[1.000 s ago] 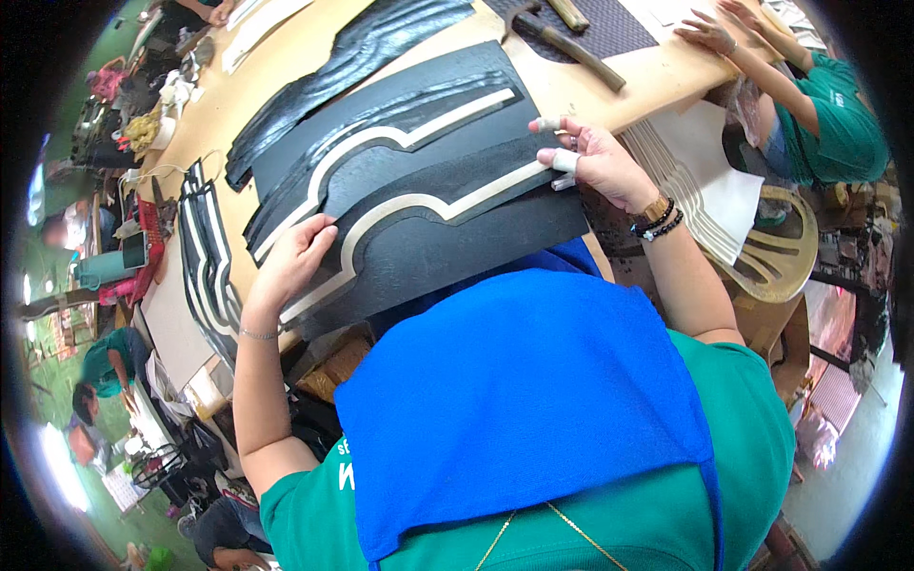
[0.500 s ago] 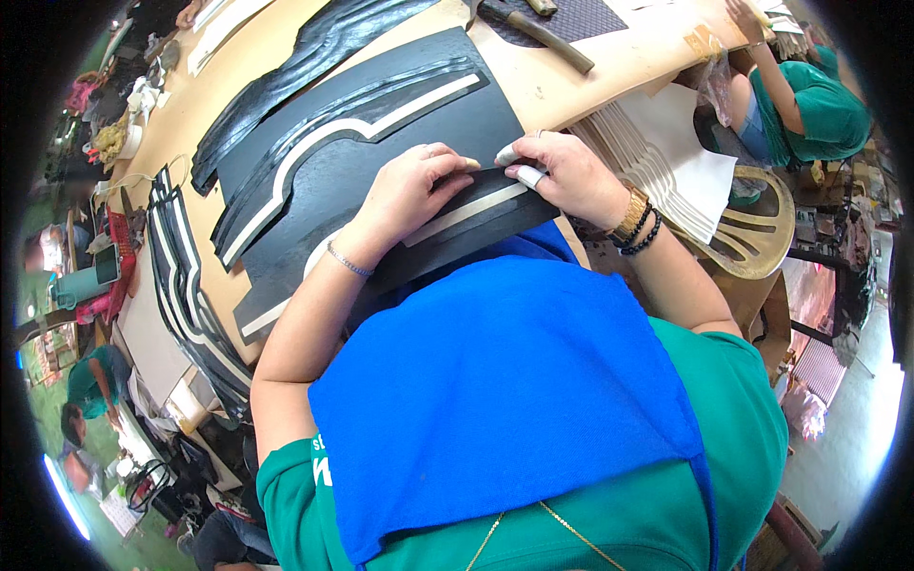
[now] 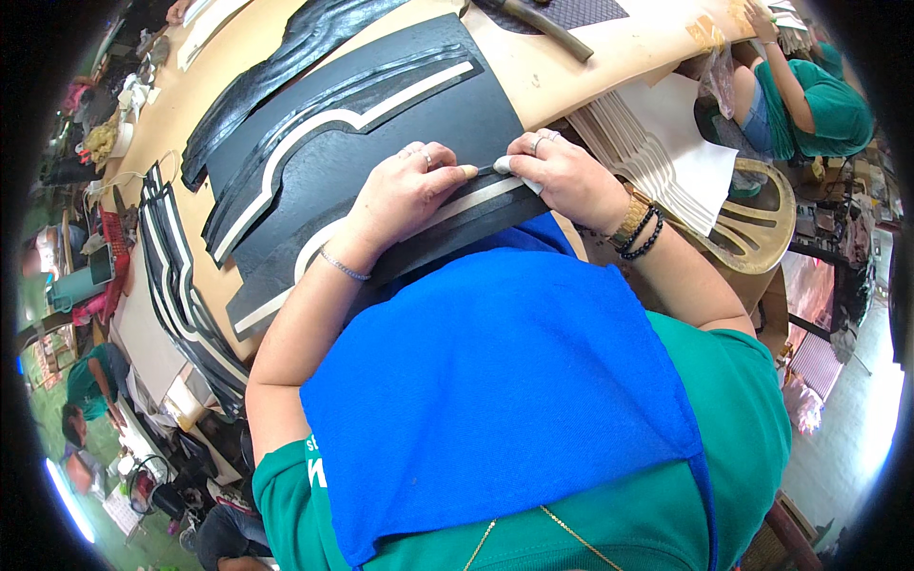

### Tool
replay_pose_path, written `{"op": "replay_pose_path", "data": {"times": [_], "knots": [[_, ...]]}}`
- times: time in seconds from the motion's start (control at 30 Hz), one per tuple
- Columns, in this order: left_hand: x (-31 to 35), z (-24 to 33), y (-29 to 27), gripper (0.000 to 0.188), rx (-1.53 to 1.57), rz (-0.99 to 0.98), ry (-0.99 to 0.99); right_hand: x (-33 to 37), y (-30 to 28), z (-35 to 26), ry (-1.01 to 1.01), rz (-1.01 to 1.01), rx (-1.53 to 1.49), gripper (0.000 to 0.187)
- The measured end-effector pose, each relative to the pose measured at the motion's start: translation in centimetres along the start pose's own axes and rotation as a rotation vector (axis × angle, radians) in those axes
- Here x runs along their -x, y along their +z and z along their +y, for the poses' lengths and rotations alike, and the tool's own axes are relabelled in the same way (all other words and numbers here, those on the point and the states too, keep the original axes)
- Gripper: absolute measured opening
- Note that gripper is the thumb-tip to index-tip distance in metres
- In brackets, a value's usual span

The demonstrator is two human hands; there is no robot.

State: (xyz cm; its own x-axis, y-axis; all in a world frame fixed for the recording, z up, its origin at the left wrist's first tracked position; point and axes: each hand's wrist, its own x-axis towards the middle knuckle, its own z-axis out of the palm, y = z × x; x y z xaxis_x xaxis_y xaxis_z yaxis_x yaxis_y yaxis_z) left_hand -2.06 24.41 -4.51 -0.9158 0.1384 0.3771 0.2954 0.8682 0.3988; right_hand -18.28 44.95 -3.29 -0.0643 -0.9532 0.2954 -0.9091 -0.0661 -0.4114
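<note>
A black flexible strip [image 3: 455, 228] with a cream shaped band on it lies along the near edge of a dark board [image 3: 419, 128]. My left hand [image 3: 407, 190] is closed, its thumb and fingertips pinching the strip's upper edge. Close beside it, my right hand [image 3: 568, 183] pinches the same edge near the strip's right end; white wrapping covers its fingertips. The small gap between the hands shows the black edge. Part of the band is hidden behind my left wrist. Farther up the board lies a similar curved black piece [image 3: 295, 143] with a cream band.
Black leather-like material [image 3: 257, 90] lies beyond the board. A hammer [image 3: 552, 30] rests at the table's far side. Several banded strips [image 3: 171, 271] hang at the left edge. To the right, pale strips [image 3: 628, 157] lie on a chair [image 3: 766, 233]; a co-worker [image 3: 819, 109] sits beyond.
Both hands remain at the strip's edge, my right fingers now more curled in and closer to the left. The board has shifted slightly left and up in view.
</note>
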Motion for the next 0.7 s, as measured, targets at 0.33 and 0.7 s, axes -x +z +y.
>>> {"op": "replay_pose_path", "data": {"times": [0.33, 0.7], "knots": [[-1.3, 0.1, 1.0, 0.022, -0.026, 0.021, 0.033, 3.5, -0.7, 1.9, 0.661, 0.110, -0.518, 0.023], [-0.7, -0.4, 0.8, 0.012, 0.129, 0.018, -0.068, 2.9, 2.0, 2.3, 1.050, 0.142, -1.386, 0.017]]}}
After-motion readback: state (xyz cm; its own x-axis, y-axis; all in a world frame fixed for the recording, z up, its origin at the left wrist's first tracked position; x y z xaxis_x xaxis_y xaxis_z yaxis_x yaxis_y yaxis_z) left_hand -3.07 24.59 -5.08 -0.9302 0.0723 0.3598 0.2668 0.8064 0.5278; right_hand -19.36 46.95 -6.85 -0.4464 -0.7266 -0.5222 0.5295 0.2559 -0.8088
